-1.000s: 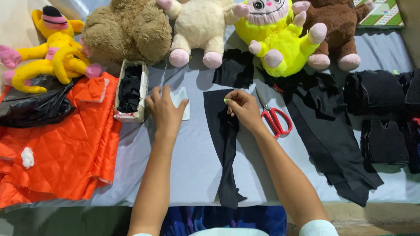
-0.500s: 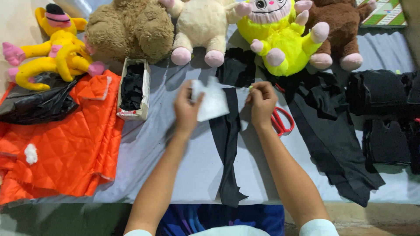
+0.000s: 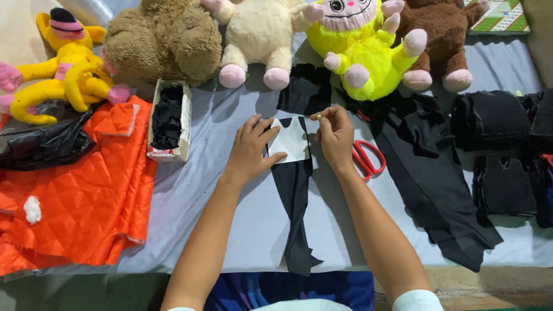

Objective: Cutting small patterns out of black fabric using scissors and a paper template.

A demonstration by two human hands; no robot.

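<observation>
While the left hand (image 3: 252, 151) lies flat with fingers spread, pressing the left edge of a small white paper pattern (image 3: 290, 140) onto a long black fabric strip (image 3: 295, 198), the right hand (image 3: 334, 136) has its fingers pinched together on something small and pale at the pattern's upper right corner (likely chalk, though I cannot tell for sure). The step in hand looks like placing the pattern and marking around it. A clean mark calls for the paper staying pinned flat and not sliding on the strip, which runs from the middle of the table (image 3: 230, 219) down to its near edge.

Red-handled scissors (image 3: 368, 159) lie just right of the right hand, touching a larger black cloth (image 3: 432, 173) that reaches toward the near right corner. Stacks of cut black pieces (image 3: 498, 150) sit along the right edge. A narrow cardboard box (image 3: 169, 121) of black scraps stands left of the left hand, beside orange quilted fabric (image 3: 75, 190) and a black plastic bag (image 3: 40, 144) at the left edge. Along the far edge sit plush toys: yellow (image 3: 63, 75), brown (image 3: 164, 40), cream (image 3: 259, 34), bright yellow-green (image 3: 357, 46) and dark brown (image 3: 440, 40). A grey sheet covers the table.
</observation>
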